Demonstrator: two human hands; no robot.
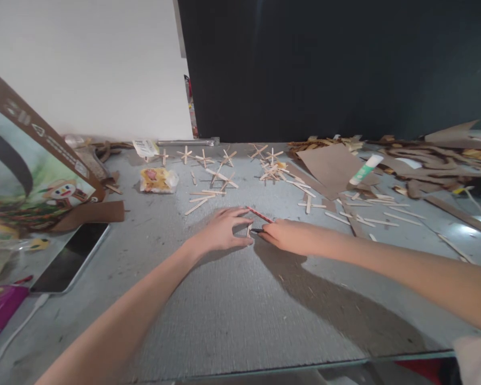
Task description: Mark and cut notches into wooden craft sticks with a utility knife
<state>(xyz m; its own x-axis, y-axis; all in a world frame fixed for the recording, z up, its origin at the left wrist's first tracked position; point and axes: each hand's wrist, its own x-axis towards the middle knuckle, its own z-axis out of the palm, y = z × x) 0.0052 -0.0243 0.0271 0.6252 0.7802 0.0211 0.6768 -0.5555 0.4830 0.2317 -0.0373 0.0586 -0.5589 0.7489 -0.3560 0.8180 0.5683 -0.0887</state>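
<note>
Far left: printed bag (36,144) standing on the gray table (208,321), purple item (2,310) low at the edge of view. Phone (72,256) lies face up near the bag, screen dark, white cable (18,329) at its near end. Further right and back, 1 yellow-printed packet (157,180).

Left hand (222,231) is down at the table, thumb and fingers spread in a curve around 1 short wooden piece (249,230). Can't tell if they actually pinch it. The piece sits between the 2 hands, at the dark tip of the tool.

1 red striped stick (260,215) slants from the left fingertips to the right hand (284,234). Right hand is closed on the dark-tipped tool (257,230), tip pointing left at the piece. Tool type unclear, mostly covered by the fingers.

Behind the hands: star-shaped stick assemblies (185,155), more crossed sticks (271,171) to the right. Then brown paper (329,167), 1 glue stick (365,170) leaning over its right side, loose wooden sticks (379,221) nearer. Far right: brown scraps (444,167) in a heap.
</note>
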